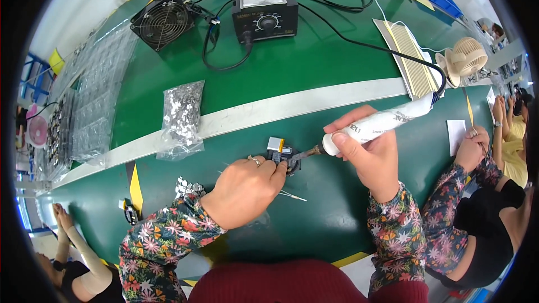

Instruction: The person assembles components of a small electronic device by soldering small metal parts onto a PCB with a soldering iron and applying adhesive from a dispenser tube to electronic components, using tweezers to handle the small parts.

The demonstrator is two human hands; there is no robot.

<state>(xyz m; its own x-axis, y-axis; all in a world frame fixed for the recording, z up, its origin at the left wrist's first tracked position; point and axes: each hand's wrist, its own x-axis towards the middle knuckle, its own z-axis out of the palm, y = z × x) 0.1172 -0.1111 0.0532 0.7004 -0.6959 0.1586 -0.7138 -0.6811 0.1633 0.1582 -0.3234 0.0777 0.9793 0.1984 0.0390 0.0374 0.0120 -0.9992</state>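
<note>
My right hand (373, 154) grips a soldering iron (390, 122) by its handle, which is wrapped in white. The iron's tip points left and meets a small black electronic assembly (292, 164) on the green bench. A silver battery pack (275, 145) with a yellow edge sits at the assembly's far side. Closed fingers of my left hand (244, 191) press on the assembly from the left, partly hiding it. Thin pale wires (293, 195) stick out beside that hand.
Small metallic pieces fill a clear bag (183, 113); more lie in a loose pile (188, 187). Another small assembly (130, 212) rests at left. Beyond stand a soldering station (265, 17), a black fan (163, 20) and a beige fan (467, 57). Co-workers sit on both sides.
</note>
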